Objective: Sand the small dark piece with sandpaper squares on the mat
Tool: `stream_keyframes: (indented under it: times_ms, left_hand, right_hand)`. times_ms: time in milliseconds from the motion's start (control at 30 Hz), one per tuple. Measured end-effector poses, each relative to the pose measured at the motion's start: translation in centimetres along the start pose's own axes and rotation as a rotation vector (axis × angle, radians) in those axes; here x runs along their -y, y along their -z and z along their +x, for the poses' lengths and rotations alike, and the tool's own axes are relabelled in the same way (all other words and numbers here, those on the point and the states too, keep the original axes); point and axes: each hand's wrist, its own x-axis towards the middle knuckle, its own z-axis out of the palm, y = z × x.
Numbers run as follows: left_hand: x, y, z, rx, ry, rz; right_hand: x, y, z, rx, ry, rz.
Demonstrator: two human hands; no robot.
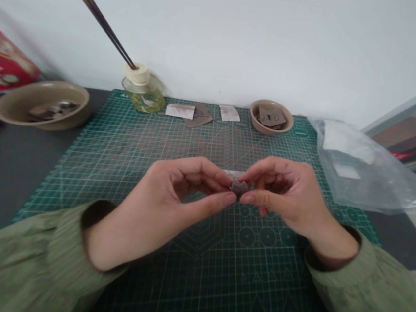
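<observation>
Above the middle of a green cutting mat point(116, 165), my left hand point(189, 189) pinches a small greyish piece point(240, 187) between thumb and fingers. On the piece's other side, my right hand point(279, 191) grips it with thumb and index finger. The fingertips of both hands nearly meet around it and hide its edges. A pale strip shows just behind the fingertips; whether it joins the piece I cannot tell.
At the mat's back stand a reed diffuser point(145, 94), white paper pieces point(180, 111), a brown piece point(199, 117) and a small bowl point(270, 130) of brown pieces. A larger bowl point(41, 119) is at left, a clear plastic bag point(373, 182) at right.
</observation>
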Motion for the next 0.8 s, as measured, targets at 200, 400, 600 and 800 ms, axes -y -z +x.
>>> stream_keyframes:
  times_ms: [200,400,600,800]
  left_hand:
    - [0.0,-0.1,0.0,0.005,-0.018,-0.036]
    - [0.0,-0.1,-0.2,0.015,-0.032,-0.023]
    - [1.9,0.6,0.1,-0.023,-0.280,0.590]
    - [4.0,1.4,0.3,0.114,-0.377,1.012]
  right_hand:
    - [0.3,-0.2,0.0,-0.009,-0.035,0.039]
    - [0.2,-0.2,0.0,-0.003,-0.035,0.032]
    - [-0.2,0.6,0.1,-0.049,0.282,-0.489]
    - [-1.2,1.6,0.4,0.068,0.501,-0.978]
